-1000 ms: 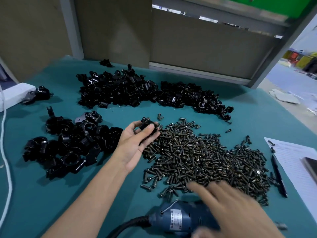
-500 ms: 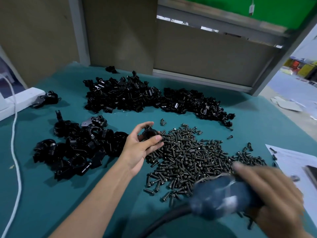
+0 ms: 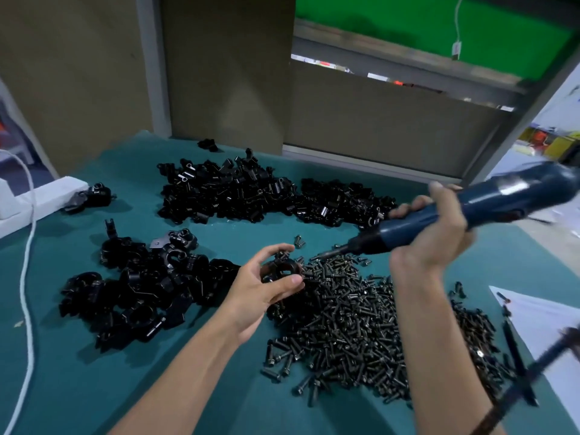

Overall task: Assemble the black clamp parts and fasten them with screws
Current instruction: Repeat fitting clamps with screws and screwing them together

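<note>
My left hand (image 3: 263, 290) pinches a black clamp (image 3: 282, 270) between thumb and fingers, just above the left edge of a big pile of dark screws (image 3: 370, 328). My right hand (image 3: 436, 233) grips a blue electric screwdriver (image 3: 470, 208) held up in the air. Its bit points down-left toward the clamp and stops a short way to the clamp's right. Loose black clamp parts (image 3: 266, 193) lie heaped at the back of the table. A second heap of black clamps (image 3: 141, 284) lies to the left of my left hand.
The table has a teal cover (image 3: 94, 387). A white cord (image 3: 26, 277) runs down the left side by a white block (image 3: 40, 196). A sheet of paper (image 3: 546, 318) with a black pen (image 3: 511, 343) lies at the right. A brown wall panel stands behind.
My right hand picked the screwdriver up from the table's front edge and raised it, tip now aimed at the clamp. My left hand kept the clamp and turned it slightly.
</note>
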A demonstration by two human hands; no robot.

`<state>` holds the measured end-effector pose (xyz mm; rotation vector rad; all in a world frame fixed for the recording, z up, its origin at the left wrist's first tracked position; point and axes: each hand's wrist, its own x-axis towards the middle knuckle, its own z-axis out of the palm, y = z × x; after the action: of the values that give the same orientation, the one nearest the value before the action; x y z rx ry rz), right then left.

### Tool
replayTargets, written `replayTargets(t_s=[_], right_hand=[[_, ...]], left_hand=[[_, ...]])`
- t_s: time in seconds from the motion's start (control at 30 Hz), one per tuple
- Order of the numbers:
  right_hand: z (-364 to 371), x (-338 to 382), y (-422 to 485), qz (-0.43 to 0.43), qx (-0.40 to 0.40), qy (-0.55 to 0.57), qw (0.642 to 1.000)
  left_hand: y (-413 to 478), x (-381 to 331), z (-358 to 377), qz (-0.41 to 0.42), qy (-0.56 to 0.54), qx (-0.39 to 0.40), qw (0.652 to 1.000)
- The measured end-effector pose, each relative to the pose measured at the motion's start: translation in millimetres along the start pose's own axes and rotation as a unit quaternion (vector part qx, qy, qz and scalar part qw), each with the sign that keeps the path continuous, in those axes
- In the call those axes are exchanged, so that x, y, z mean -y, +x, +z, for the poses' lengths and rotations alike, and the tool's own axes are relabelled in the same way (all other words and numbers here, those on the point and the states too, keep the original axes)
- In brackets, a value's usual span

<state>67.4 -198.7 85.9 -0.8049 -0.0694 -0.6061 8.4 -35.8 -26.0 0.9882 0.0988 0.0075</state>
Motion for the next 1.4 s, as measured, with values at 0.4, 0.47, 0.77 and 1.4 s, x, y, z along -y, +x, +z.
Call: replayTargets(t_s=[0.4, 0.47, 0.77, 1.4], right_hand=[[13, -28, 13, 0.197, 0.010, 0.071, 0.978], [14, -30, 15, 0.215, 0.001, 0.091, 0.972], [14, -34, 14, 0.246, 0.028, 0.138, 0.959], [13, -35, 16, 0.255, 0.035, 0.143, 0.956]], left_hand=[[2, -5, -8, -0.003, 0.027, 0.026, 0.999], [4, -8, -12, -0.006, 0.034, 0.034, 0.999], [5, -18, -27, 0.015, 0.183, 0.076, 0.980], [5, -15, -17, 0.022, 0.207, 0.060, 0.976]])
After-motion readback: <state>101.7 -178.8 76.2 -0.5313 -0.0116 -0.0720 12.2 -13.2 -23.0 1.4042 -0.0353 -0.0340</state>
